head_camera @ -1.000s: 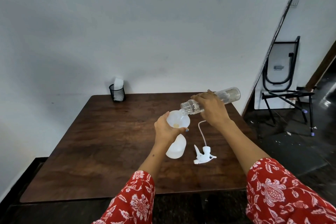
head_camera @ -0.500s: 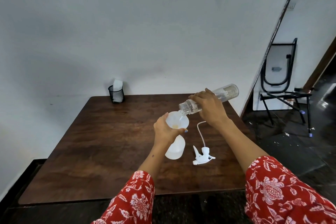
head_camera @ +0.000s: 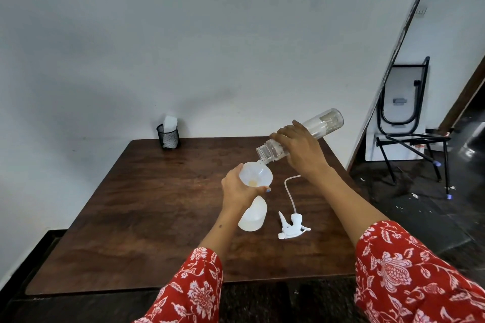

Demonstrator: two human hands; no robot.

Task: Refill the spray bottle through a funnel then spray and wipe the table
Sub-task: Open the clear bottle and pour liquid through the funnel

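red floral sleeves [head_camera: 199,286] frame the lower edge. trigger spray head [head_camera: 291,227] with dip tube lies on the brown wooden table [head_camera: 131,204], just right of the white spray bottle [head_camera: 253,215], which stands upright. left hand [head_camera: 240,187] curls around the white funnel [head_camera: 256,175] seated in the bottle neck. right hand [head_camera: 301,151] grips a clear plastic bottle [head_camera: 301,136], tilted mouth-down over the funnel rim. black mesh cup [head_camera: 168,136] holding white paper stands at the far left table edge, against the wall.
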